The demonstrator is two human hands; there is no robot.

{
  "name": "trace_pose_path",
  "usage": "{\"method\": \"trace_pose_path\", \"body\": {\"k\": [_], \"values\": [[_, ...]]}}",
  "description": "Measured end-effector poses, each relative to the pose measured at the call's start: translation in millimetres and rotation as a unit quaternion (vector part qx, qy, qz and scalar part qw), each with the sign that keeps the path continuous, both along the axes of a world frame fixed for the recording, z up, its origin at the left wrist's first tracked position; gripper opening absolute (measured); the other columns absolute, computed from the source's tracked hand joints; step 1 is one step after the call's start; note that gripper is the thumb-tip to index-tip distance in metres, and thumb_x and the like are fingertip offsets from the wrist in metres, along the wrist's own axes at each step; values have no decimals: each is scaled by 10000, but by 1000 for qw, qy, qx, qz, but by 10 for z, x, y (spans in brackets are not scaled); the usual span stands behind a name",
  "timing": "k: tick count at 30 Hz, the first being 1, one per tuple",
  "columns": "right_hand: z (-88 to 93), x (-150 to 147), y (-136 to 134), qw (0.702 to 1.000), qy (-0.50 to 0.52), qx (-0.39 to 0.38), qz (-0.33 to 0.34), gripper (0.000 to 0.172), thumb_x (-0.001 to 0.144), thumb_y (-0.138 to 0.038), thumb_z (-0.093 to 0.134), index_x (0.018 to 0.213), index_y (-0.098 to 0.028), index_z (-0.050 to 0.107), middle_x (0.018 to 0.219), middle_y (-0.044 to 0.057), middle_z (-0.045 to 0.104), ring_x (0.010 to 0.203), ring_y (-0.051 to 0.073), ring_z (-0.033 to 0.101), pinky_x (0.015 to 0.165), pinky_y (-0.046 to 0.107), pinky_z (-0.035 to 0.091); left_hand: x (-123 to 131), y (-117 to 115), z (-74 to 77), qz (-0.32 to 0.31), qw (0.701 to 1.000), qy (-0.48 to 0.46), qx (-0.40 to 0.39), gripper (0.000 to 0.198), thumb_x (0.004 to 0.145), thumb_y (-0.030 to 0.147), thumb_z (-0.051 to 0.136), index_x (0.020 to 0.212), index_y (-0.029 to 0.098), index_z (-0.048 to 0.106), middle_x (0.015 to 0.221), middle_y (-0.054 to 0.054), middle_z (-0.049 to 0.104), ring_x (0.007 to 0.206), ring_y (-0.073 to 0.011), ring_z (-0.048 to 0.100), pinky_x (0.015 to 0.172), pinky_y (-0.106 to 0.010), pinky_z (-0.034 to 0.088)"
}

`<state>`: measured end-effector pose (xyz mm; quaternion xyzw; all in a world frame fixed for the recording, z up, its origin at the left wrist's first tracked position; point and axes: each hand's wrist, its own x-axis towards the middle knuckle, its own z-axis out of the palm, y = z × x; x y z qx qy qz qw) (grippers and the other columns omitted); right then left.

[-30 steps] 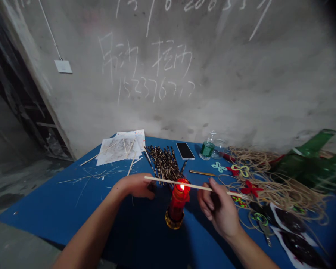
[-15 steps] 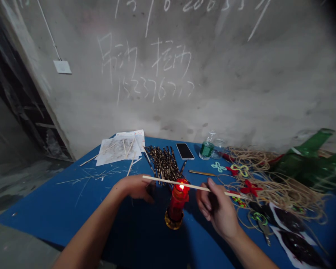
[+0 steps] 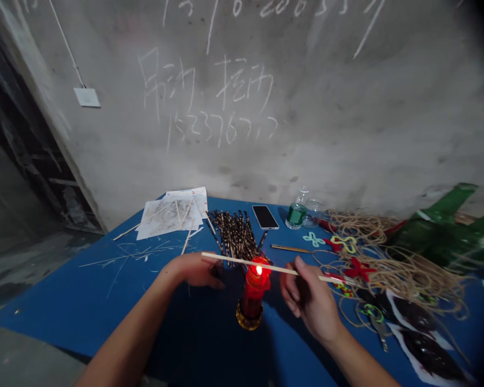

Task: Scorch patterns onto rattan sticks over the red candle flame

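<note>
A slim pale wooden stick lies almost level across the flame of a lit red candle with a gold base. My right hand grips the stick's right part between thumb and fingers. To the candle's left, my left hand has its fingers loosely curved and its thumb apart. The stick's left end passes over this hand's fingers; whether it touches them is unclear. Behind the candle lies a pile of dark, scorch-banded sticks.
The blue table also bears paper sheets with pale sticks, a phone, a water bottle, a glass jar and a gold pen-like rod. Tangled cord, green bottles and pliers crowd the right.
The whole view has shifted slightly. The stick stays over the flame in my right hand, and both hands keep nearly the same pose.
</note>
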<state>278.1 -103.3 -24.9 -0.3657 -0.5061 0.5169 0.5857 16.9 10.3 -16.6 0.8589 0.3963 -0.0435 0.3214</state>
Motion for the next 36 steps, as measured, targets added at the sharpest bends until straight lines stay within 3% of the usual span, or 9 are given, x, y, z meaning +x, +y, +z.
{"method": "trace_pose_path", "body": {"k": [5,11,15,18,21,25,29,33,36], "values": [[-19,11,8,1000,-3,-4,1,721,976,-709,576,460,-211,503,365,-10,460,283,78,349,360,252,181,23,-38,52,2,1000,20,14,228,861,405,730,793,188,747,770,-22,715,711,-179,603,591,-274,381],[5,-6,7,1000,11,-2,1,714,959,-711,595,455,-221,468,362,-22,432,281,76,328,355,247,203,22,4,110,-11,998,5,66,358,928,436,644,677,182,626,613,12,538,594,-137,417,570,-302,292],[29,-21,5,1000,11,-15,-9,728,941,-730,595,438,-228,440,351,-22,408,284,76,319,355,245,190,-6,63,179,81,987,-48,130,384,978,493,575,775,175,644,660,-9,569,606,-147,437,574,-313,277],[21,-18,14,1000,1,-23,-5,740,933,-753,578,433,-224,445,345,-21,406,277,70,311,356,242,176,2,79,234,152,962,-110,197,435,1015,534,504,814,174,639,693,-30,590,644,-164,488,602,-310,312],[11,-12,23,1000,-7,-28,-6,752,928,-772,569,431,-220,447,346,-20,412,274,65,314,354,236,164,29,67,266,219,918,-228,239,498,1033,569,466,753,184,612,659,-22,566,635,-166,497,615,-304,334],[10,-13,19,1000,-7,-26,-4,754,926,-783,562,437,-221,446,352,-26,410,273,63,315,347,231,163,36,4,283,283,843,-432,151,602,1007,650,499,639,188,615,508,23,421,499,-138,403,525,-288,274],[12,-16,8,1000,0,-25,4,744,927,-779,557,443,-225,446,359,-33,395,281,66,313,341,228,162,-6,-68,273,242,780,-574,54,606,949,617,643,544,172,569,470,41,375,419,-83,281,466,-272,167],[25,-21,6,1000,1,-30,4,744,907,-790,569,439,-222,458,362,-26,406,284,69,328,342,227,170,-59,-86,242,150,757,-636,-13,508,823,529,819,570,168,567,485,38,429,438,-77,333,460,-254,154],[44,-24,9,1000,1,-26,0,738,912,-781,565,441,-221,466,362,-26,407,284,72,338,343,230,177,-80,-77,220,90,757,-645,-58,483,767,504,865,581,166,574,494,47,425,443,-68,321,459,-249,176]]}}
